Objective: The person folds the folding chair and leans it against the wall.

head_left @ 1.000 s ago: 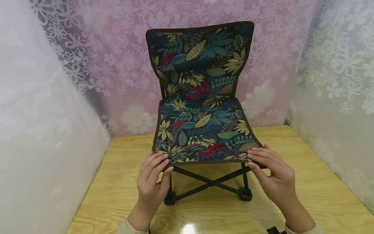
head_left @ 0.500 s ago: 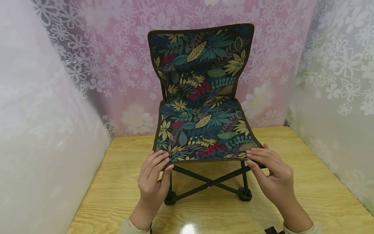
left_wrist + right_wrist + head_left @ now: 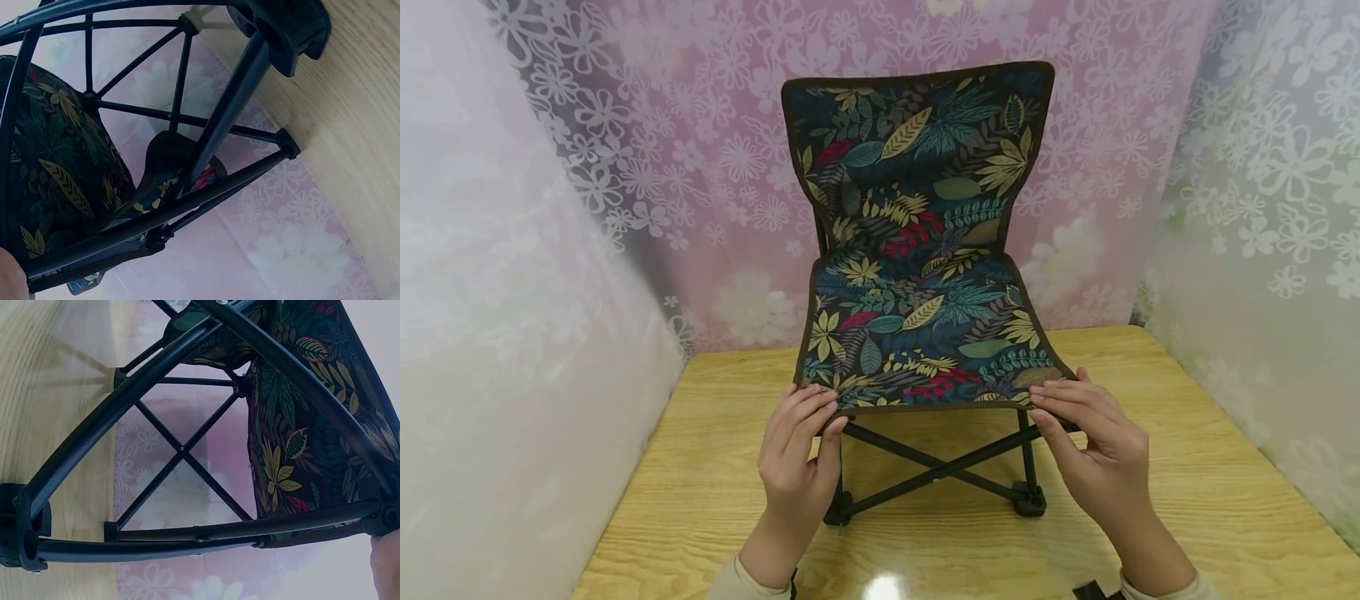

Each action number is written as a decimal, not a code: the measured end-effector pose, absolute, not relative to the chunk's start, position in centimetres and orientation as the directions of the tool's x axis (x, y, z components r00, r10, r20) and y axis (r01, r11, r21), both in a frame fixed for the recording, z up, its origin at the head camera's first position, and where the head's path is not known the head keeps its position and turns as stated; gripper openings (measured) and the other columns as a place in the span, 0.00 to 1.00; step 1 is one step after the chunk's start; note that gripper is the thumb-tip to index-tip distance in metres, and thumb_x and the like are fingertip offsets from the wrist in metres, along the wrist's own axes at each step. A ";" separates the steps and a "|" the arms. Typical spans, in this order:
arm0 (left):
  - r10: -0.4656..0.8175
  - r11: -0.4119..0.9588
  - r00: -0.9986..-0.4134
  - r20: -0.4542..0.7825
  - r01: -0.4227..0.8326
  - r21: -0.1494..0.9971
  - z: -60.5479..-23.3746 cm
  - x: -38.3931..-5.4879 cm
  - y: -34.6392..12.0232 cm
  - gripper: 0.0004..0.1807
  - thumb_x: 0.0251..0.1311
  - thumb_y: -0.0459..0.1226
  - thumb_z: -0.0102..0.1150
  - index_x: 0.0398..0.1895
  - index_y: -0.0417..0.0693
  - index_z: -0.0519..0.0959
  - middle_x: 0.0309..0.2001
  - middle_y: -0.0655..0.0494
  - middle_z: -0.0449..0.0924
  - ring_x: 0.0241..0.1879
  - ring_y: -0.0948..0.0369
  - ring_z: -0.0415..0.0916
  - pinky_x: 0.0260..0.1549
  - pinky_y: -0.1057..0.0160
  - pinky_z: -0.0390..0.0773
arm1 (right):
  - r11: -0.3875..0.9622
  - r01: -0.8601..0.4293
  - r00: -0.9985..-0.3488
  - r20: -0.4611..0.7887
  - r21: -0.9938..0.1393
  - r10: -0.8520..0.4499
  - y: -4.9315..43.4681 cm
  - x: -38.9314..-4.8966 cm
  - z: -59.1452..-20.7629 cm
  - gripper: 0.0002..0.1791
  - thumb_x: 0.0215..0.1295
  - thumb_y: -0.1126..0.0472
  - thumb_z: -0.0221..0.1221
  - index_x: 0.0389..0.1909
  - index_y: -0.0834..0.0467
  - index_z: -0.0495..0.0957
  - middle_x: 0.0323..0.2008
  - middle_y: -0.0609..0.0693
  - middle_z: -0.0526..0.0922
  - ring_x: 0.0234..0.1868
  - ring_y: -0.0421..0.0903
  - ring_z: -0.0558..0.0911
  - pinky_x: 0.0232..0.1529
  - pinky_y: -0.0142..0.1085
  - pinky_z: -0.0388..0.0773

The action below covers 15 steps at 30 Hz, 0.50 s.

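Observation:
A folding camp chair (image 3: 917, 333) with dark leaf-print fabric stands unfolded on the wooden table, its backrest (image 3: 917, 142) upright at the far side. My left hand (image 3: 801, 454) grips the front left corner of the seat, fingers over the fabric and thumb at the front edge. At the front right corner my right hand (image 3: 1101, 442) holds on the same way. Black crossed legs (image 3: 936, 475) show beneath the seat. Both wrist views look under the chair, with the frame tubes (image 3: 231, 106) and a plastic foot (image 3: 25, 525) close by; only a little of each hand shows there.
The wooden table (image 3: 685, 500) runs under the chair and out to both sides. A pink floral curtain (image 3: 730, 167) hangs behind, with pale sheets (image 3: 535, 333) at left and right. A small black object (image 3: 1088, 590) sits by the right sleeve.
Both hands keep their hold and have drawn slightly toward each other. The seat's front edge sits a little higher in the head view, and the backrest appears slightly lower.

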State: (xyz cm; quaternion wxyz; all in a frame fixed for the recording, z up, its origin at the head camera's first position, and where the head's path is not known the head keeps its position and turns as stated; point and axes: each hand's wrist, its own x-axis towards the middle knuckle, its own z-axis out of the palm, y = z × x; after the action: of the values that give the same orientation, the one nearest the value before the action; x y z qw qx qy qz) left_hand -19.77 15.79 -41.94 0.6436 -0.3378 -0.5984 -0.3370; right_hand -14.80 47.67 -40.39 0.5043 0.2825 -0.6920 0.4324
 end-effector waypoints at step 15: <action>0.144 0.505 0.053 0.988 0.855 -0.120 -42.1 -19.6 13.5 0.18 0.76 0.39 0.63 0.40 0.27 0.87 0.42 0.35 0.88 0.45 0.38 0.85 0.71 0.52 0.77 | 0.463 -0.872 -0.248 0.959 -0.161 -0.134 49.6 -14.8 -40.2 0.23 0.76 0.54 0.66 0.44 0.76 0.86 0.50 0.65 0.89 0.63 0.45 0.84 0.76 0.36 0.71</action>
State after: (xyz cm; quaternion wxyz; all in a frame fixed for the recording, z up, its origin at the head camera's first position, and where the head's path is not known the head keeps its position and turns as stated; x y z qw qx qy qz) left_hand -19.63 13.48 -42.08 0.6045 -0.4014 -0.6221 -0.2940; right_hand -14.81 49.57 -40.21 0.4958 0.3607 -0.6968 0.3722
